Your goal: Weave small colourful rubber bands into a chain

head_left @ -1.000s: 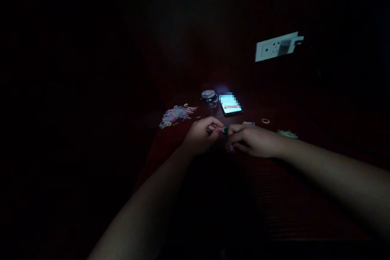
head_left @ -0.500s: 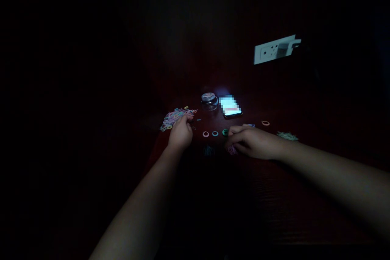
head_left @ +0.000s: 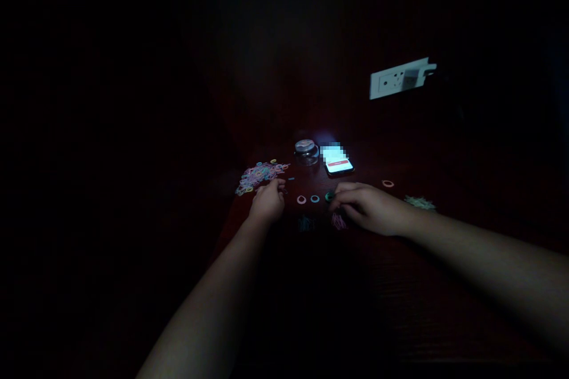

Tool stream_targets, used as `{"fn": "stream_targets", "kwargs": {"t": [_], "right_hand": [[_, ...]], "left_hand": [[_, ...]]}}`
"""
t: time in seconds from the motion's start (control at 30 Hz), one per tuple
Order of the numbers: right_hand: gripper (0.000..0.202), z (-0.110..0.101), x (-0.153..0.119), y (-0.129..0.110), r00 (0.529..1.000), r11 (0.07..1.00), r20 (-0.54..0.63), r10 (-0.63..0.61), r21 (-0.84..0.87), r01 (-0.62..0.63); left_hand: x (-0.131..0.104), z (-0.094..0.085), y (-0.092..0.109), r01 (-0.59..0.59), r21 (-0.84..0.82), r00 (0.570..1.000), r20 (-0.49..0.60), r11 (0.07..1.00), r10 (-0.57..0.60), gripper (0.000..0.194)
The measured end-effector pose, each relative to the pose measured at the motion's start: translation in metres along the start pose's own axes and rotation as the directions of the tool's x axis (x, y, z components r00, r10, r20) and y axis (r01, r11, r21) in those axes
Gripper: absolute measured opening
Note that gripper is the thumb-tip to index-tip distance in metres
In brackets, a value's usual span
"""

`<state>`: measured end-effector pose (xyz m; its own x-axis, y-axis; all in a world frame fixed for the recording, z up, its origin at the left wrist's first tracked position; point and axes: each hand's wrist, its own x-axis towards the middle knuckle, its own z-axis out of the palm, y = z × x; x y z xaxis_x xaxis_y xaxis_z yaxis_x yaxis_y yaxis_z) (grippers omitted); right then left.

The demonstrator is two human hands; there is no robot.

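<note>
My left hand (head_left: 268, 200) is at the near right edge of a loose pile of small coloured elastic bands (head_left: 260, 175). Its fingers are bent in close to the thumb; anything between them is too small and dark to make out. My right hand (head_left: 371, 207) lies low over the table, fingers curled and tips together beside a green elastic band (head_left: 329, 196). What those fingertips hold, if anything, is hidden. Left of it lie a blue band (head_left: 315, 198) and a pink band (head_left: 301, 199). A small heap of pink-purple bands (head_left: 338, 221) sits just below the right fingertips.
Behind the bands stand a round clear jar with a lid (head_left: 306, 153) and a lit phone (head_left: 338, 164). An orange band (head_left: 388, 183) and a pale green heap of bands (head_left: 419, 203) lie right; a dark teal heap (head_left: 306, 224) lies nearer. A wall socket (head_left: 398, 79) holds a plug.
My left hand has drawn back slightly from the pile, and its fingers have shifted. The right hand stays nearly in place beside the green band. The whole view has shifted slightly.
</note>
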<state>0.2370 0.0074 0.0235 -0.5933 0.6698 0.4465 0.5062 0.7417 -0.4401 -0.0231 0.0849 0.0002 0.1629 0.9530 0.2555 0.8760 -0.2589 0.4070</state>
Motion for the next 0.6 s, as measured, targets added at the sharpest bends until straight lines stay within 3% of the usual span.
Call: {"fn": "stream_targets", "kwargs": {"t": [0.17, 0.4, 0.6], "right_hand": [[0.028, 0.000, 0.000, 0.000, 1.000, 1.000, -0.013, 0.010, 0.006, -0.010], [0.026, 0.000, 0.000, -0.002, 0.999, 1.000, -0.034, 0.011, 0.021, -0.010], [0.020, 0.002, 0.000, 0.000, 0.997, 0.999, -0.063, 0.032, -0.011, -0.033]], "left_hand": [[0.000, -0.003, -0.001, -0.005, -0.056, 1.000, -0.031, 0.998, 0.003, 0.023], [0.000, -0.003, -0.002, -0.001, -0.076, 0.999, -0.049, 0.997, -0.002, 0.016], [0.000, 0.002, 0.020, -0.087, -0.386, 0.996, -0.062, 0.919, 0.069, 0.011]]}}
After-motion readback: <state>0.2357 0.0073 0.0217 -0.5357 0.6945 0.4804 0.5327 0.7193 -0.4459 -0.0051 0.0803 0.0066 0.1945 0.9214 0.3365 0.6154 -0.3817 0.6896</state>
